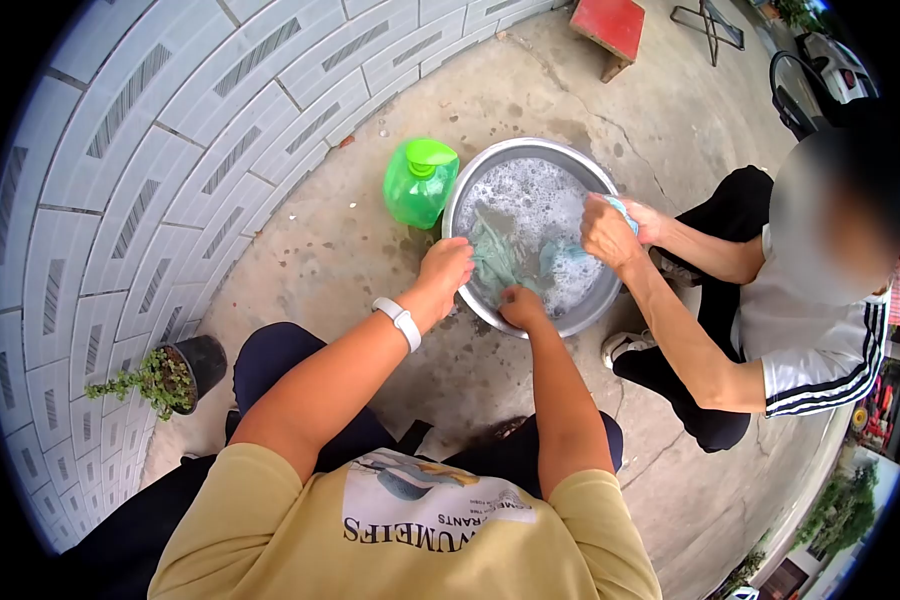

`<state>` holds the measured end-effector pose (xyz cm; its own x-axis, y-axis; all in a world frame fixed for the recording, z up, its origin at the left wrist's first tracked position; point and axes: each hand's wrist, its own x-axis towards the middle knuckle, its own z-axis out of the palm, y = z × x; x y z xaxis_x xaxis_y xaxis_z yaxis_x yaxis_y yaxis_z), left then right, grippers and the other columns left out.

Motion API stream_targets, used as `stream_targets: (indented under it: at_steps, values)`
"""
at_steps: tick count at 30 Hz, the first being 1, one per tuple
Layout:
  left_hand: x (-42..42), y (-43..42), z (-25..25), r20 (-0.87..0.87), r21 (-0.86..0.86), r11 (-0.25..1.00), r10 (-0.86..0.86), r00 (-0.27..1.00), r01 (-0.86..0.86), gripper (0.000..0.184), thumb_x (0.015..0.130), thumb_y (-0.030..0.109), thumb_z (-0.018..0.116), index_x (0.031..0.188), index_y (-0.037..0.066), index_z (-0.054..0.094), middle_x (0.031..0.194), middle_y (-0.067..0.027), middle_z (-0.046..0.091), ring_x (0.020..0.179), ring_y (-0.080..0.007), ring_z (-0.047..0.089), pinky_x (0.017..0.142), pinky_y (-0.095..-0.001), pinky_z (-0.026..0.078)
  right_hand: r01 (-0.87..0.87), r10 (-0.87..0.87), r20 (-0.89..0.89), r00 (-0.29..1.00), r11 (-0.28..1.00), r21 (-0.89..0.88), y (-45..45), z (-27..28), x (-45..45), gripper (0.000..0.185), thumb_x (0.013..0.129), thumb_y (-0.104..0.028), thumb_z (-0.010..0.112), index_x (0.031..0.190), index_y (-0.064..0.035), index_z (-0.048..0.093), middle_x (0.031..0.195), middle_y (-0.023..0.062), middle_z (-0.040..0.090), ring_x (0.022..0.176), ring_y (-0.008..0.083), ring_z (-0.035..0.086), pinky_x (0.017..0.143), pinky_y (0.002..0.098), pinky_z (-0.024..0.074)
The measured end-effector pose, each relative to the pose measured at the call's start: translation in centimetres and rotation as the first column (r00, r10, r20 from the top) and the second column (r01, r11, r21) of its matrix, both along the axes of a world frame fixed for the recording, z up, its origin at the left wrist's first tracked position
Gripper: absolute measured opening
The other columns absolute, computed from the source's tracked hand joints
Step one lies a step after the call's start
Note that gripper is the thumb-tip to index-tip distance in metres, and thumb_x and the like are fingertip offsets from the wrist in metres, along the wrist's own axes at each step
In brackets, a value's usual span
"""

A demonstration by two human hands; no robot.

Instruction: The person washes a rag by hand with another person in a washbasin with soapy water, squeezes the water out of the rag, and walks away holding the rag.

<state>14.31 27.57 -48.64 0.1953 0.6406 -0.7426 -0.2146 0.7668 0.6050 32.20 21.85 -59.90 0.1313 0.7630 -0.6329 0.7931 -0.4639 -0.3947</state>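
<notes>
A round metal basin holds sudsy water. My left hand, with a white band on its wrist, is closed on a pale green cloth at the basin's left rim. My right hand is closed on the lower end of the same cloth, just inside the near rim. The cloth lies partly under the water between my hands. At the basin's right side, a co-worker's two hands grip a light blue cloth above the suds, and part of it hangs toward the water.
A green plastic jug stands against the basin's left side. The co-worker crouches at the right. A potted plant is by the tiled wall. A red stool and a folding stand are farther back.
</notes>
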Motion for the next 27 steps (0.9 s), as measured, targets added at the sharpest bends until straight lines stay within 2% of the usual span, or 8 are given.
stream_targets:
  at_steps: [2, 5, 7, 15, 17, 20, 22, 27]
  values:
    - [-0.2, 0.4, -0.2, -0.003, -0.037, 0.999, -0.002, 1.000, 0.001, 0.038, 0.085, 0.017, 0.046, 0.119, 0.001, 0.039, 0.122, -0.0154, 0.040, 0.108, -0.0271, 0.045, 0.094, -0.0364, 0.036, 0.033, -0.033, 0.009, 0.999, 0.999, 0.006, 0.6, 1.3, -0.1, 0.034, 0.060, -0.012, 0.064, 0.092, -0.0032, 0.058, 0.083, 0.0105, 0.061, 0.078, 0.0261, 0.059, 0.071, 0.0319, 0.0466]
    - [0.1, 0.3, -0.1, 0.034, -0.049, 0.998, 0.047, 0.998, -0.045, 0.041, 0.085, 0.018, 0.047, 0.121, 0.001, 0.038, 0.124, -0.0163, 0.039, 0.110, -0.0282, 0.043, 0.096, -0.0379, 0.034, 0.290, -0.256, -0.260, 0.931, 0.952, 0.102, 1.8, 3.2, 0.2, 0.032, 0.055, -0.006, 0.065, 0.086, -0.0034, 0.057, 0.073, 0.0050, 0.056, 0.069, 0.0164, 0.054, 0.061, 0.0268, 0.0445]
    - [0.2, 0.5, -0.7, 0.037, -0.070, 0.997, 0.032, 0.999, -0.029, 0.044, 0.085, 0.020, 0.048, 0.123, 0.001, 0.037, 0.128, -0.0161, 0.036, 0.115, -0.0293, 0.038, 0.098, -0.0398, 0.030, 0.282, -0.181, -0.332, 0.926, 0.916, 0.286, 2.7, 6.3, -0.1, 0.031, 0.055, -0.002, 0.062, 0.085, -0.0029, 0.055, 0.067, -0.0006, 0.049, 0.061, 0.0097, 0.045, 0.052, 0.0228, 0.0377]
    - [1.5, 0.6, -0.9, 0.118, -0.190, 0.982, 0.031, 0.992, -0.008, 0.057, 0.084, 0.036, 0.048, 0.129, 0.005, 0.032, 0.139, -0.0119, 0.020, 0.130, -0.0302, 0.013, 0.103, -0.0468, 0.014, 0.218, 0.072, -0.600, 0.797, 0.892, 0.397, 2.7, 20.4, -0.3, 0.030, 0.056, 0.009, 0.052, 0.084, -0.0033, 0.054, 0.069, -0.0056, 0.037, 0.063, 0.0050, 0.036, 0.057, 0.0179, 0.0292]
    - [2.1, 0.9, 0.2, 0.102, -0.226, 0.973, 0.074, 0.992, -0.049, 0.044, 0.086, 0.040, 0.042, 0.116, 0.009, 0.045, 0.122, -0.0079, 0.043, 0.117, -0.0234, 0.036, 0.096, -0.0467, 0.024, 0.248, 0.083, -0.671, 0.737, 0.891, 0.381, 2.6, 20.9, -0.3, 0.032, 0.056, 0.011, 0.050, 0.085, -0.0033, 0.055, 0.069, -0.0055, 0.037, 0.064, 0.0048, 0.036, 0.059, 0.0171, 0.0292]
    - [2.0, 1.1, 1.0, 0.416, -0.268, 0.963, 0.081, 0.906, 0.037, 0.040, 0.088, 0.039, 0.039, 0.114, 0.010, 0.047, 0.115, -0.0070, 0.049, 0.109, -0.0230, 0.044, 0.093, -0.0454, 0.030, 0.368, 0.071, -0.757, 0.649, 0.842, 0.395, 2.5, 20.4, -1.3, 0.035, 0.058, 0.010, 0.055, 0.091, -0.0029, 0.059, 0.070, -0.0053, 0.040, 0.064, 0.0054, 0.038, 0.059, 0.0176, 0.0323]
    - [2.6, 1.1, 1.7, 0.428, -0.334, 0.943, 0.141, 0.893, 0.012, 0.038, 0.088, 0.038, 0.038, 0.113, 0.012, 0.048, 0.112, -0.0057, 0.052, 0.106, -0.0210, 0.047, 0.091, -0.0415, 0.032, 0.439, 0.023, -0.767, 0.642, 0.809, 0.391, 2.4, 18.9, -2.1, 0.036, 0.062, 0.014, 0.059, 0.094, -0.0015, 0.062, 0.075, -0.0024, 0.047, 0.077, 0.0070, 0.046, 0.070, 0.0204, 0.0386]
    - [2.7, 1.3, 0.7, 0.643, -0.396, 0.918, 0.294, 0.707, -0.022, 0.039, 0.090, 0.039, 0.035, 0.113, 0.011, 0.048, 0.108, -0.0072, 0.053, 0.099, -0.0215, 0.052, 0.087, -0.0376, 0.040, 0.206, 0.152, -0.426, 0.892, 0.703, 0.681, 2.3, 15.6, -3.9, 0.026, 0.069, -0.002, 0.066, 0.094, -0.0055, 0.064, 0.112, 0.0120, 0.047, 0.103, 0.0229, 0.046, 0.087, 0.0307, 0.0373]
